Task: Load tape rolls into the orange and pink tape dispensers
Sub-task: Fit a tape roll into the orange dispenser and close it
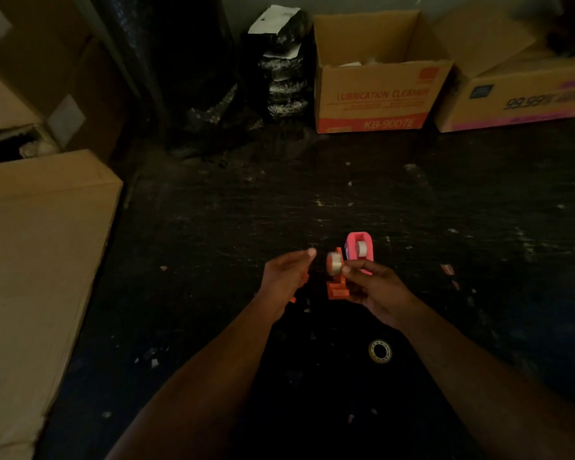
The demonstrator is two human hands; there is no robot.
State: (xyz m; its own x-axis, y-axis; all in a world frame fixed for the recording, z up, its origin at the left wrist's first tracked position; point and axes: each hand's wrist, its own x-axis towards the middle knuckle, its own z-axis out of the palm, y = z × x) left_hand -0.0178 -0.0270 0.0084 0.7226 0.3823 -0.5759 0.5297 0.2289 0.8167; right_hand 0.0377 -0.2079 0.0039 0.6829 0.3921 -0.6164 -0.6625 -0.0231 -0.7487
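Nearest of all, a loose tape roll (380, 351) is lying flat on the dark, scuffed counter (412, 200), just right of centre between the two forearms, and small scraps are lying scattered about it. Farther in, the right hand (377, 292) is pinching a small tape roll (335, 263) between thumb and fingers, holding it upright against the top of the orange dispenser (336, 287), whose base is sitting on the counter just left of that hand. Whether the roll is already seated in the dispenser is too dim to tell. To the left, the left hand (287, 277) is hovering with its fingers loosely spread and gripping nothing; an orange piece is showing just beneath it, too hidden to make out. Just beyond the right hand, the pink dispenser (359, 249) is standing upright with a tape roll already sitting inside it. Along the left side a large plain cardboard box (44, 254) is standing. At the far edge an open box (379, 84) printed with red lettering is sitting beside another carton (525, 91) on the right, with a dark wrapped bundle (284, 68) leaning to its left.
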